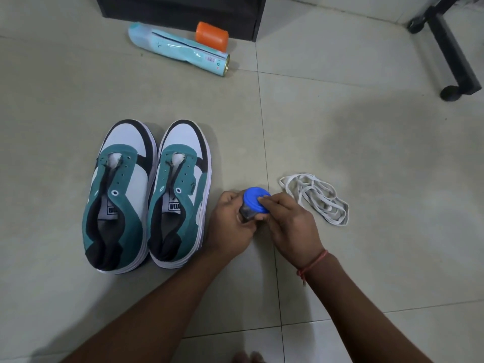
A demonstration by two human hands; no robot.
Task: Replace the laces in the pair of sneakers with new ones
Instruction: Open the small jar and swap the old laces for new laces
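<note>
Two teal, white and black sneakers stand side by side on the tiled floor, toes pointing away: the left sneaker (119, 195) and the right sneaker (178, 192). Neither has laces in its eyelets. A heap of white laces (315, 197) lies on the floor to the right. Between the sneakers and the laces, my left hand (230, 224) grips the dark body of a small container (247, 213), while the fingers of my right hand (285, 224) pinch its blue lid (252, 201).
A light blue spray can (180, 49) lies on its side at the back, with an orange cap (211, 35) beside it. Behind them stands a black box (183, 9). A black wheeled stand leg (453, 51) occupies the top right. My toes (248, 357) show at the bottom edge.
</note>
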